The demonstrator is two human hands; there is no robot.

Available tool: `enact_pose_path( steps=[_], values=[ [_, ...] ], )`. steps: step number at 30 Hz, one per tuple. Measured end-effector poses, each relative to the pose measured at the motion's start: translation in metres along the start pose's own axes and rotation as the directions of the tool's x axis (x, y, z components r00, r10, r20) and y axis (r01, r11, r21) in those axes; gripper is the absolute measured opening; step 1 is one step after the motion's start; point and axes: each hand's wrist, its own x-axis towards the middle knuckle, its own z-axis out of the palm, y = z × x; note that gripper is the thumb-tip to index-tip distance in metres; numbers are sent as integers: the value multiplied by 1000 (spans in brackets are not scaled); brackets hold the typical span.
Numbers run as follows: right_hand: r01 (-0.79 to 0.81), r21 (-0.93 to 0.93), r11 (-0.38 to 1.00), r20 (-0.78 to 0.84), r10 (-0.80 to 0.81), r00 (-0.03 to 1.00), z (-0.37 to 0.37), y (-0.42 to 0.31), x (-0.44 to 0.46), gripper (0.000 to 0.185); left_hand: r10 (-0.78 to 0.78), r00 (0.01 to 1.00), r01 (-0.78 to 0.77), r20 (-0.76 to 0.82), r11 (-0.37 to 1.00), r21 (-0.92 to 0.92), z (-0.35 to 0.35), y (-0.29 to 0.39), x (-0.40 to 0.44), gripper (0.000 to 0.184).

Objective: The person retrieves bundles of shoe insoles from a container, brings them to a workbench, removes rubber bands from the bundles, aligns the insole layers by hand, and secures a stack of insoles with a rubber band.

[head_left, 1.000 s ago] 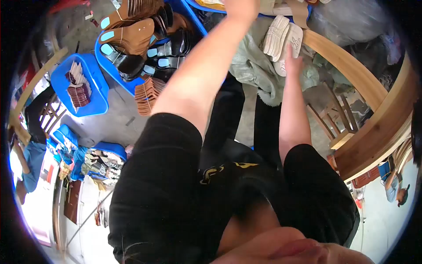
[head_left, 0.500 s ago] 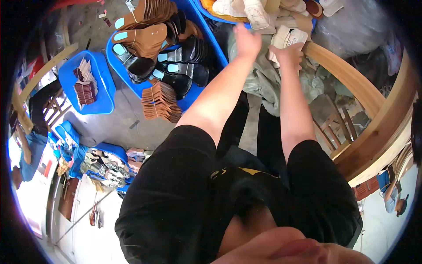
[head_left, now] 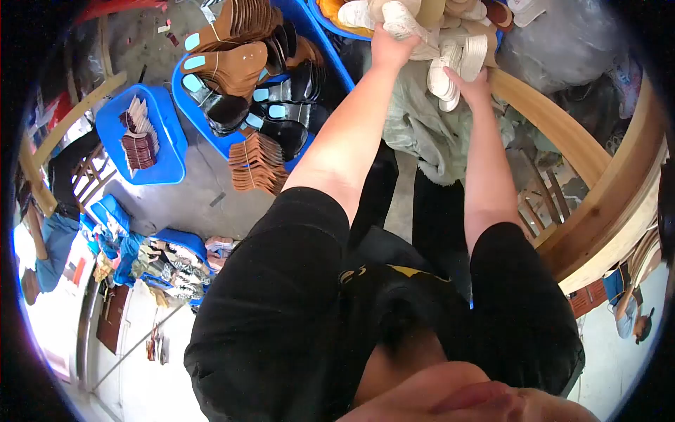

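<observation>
At the top of the head view, my left hand (head_left: pixel 394 49) is closed on the near end of a bundle of cream shoe insoles (head_left: pixel 401 19); some of its fingers are hidden. My right hand (head_left: pixel 474 88) grips another cream insole bundle (head_left: pixel 446 74) from its near right side, thumb in front and fingers partly hidden. Both bundles are at the near rim of a blue tub (head_left: pixel 342 29), among more pale bundles. A grey-green cloth (head_left: pixel 425 133) hangs below my hands.
A second blue tub (head_left: pixel 336 60) on the left holds brown and black insole stacks (head_left: pixel 225 67). A smaller blue bin (head_left: pixel 176 158) stands farther left. A curved wooden rail (head_left: pixel 555 123) runs along my right. Other people (head_left: pixel 629 320) are at the edges.
My left hand has moved up and closed on a cream bundle. The bundle at my right hand has shifted slightly left and turned, while that hand moved a little right.
</observation>
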Motion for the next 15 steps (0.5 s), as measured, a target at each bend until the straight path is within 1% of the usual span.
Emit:
enact_pose_path(
  steps=[2, 3, 4, 5, 7, 8, 10, 11, 12, 13, 14, 15],
  values=[
    [-139, -160, 977, 86, 154, 984, -1, 11, 30, 114, 24, 997, -17, 72, 995, -94, 1, -9, 3, 68],
    [-199, -244, 949, 120, 233, 965, -3, 13, 38, 116, 10, 996, 2, 84, 989, -150, 1, -6, -4, 68],
    [-177, -284, 942, 71, 205, 976, -6, 7, 31, 117, -1, 995, 21, 95, 978, -207, 1, 4, -14, 68],
    [-106, -257, 961, 107, 138, 985, -13, 0, 33, 115, -7, 994, 35, 106, 964, -265, 3, 12, -18, 68],
    [36, -191, 981, 174, -3, 985, -24, 2, 47, 112, -14, 993, 52, 113, 939, -340, 18, -8, -11, 62],
    [11, -67, 998, 185, 2, 983, -27, 6, 51, 104, -23, 993, 66, 120, 925, -374, 24, -22, -6, 59],
    [-48, 182, 982, 209, 9, 978, -35, 6, 53, 88, -52, 984, 106, 171, 939, -326, 26, -30, 5, 59],
    [-208, 333, 920, 368, 77, 927, -37, 9, 48, 88, -68, 978, 126, 197, 945, -301, 26, -35, 7, 59],
    [-380, 443, 812, 525, 108, 844, -46, -2, 27, 88, -64, 982, 96, 179, 980, -173, 24, -35, 7, 61],
    [-548, 506, 666, 668, 100, 738, -49, -8, 15, 88, -56, 985, 63, 164, 997, -40, 20, -25, 7, 64],
    [-562, 552, 616, 689, 44, 724, -46, 11, 18, 83, -43, 982, 47, 185, 999, -17, 16, -13, 4, 64],
    [-578, 555, 598, 675, 82, 733, -45, 13, 16, 82, -29, 978, 29, 206, 1000, 6, 11, 0, 1, 65]
  ],
)
